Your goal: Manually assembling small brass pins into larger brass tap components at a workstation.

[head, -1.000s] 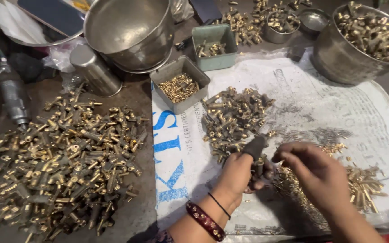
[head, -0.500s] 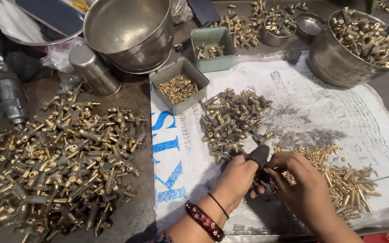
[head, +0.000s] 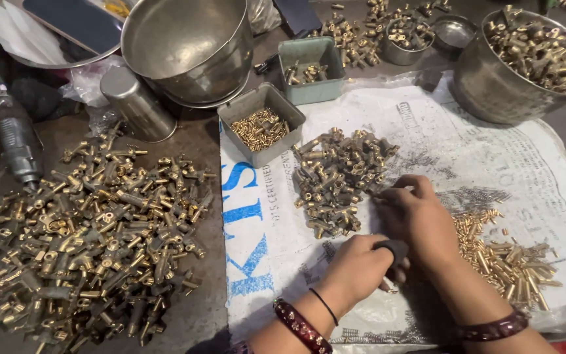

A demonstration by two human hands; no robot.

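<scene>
Left hand (head: pixel 355 265) clenched on a dark tool handle (head: pixel 396 249); right hand (head: pixel 414 219), fingers curled, touches the brass fittings pile (head: pixel 339 177); bare white sheet (head: pixel 492 164) beyond.

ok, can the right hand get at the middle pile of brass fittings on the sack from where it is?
Probably yes. The right hand already has its fingertips at the edge of the pile of brass fittings, with nothing between them. The left hand sits nearer the body, holding a dark tool.

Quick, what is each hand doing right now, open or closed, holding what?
Left hand: closed around a dark tool handle.
Right hand: fingers reach to the pile of brass fittings; whether they hold one cannot be told.
</scene>
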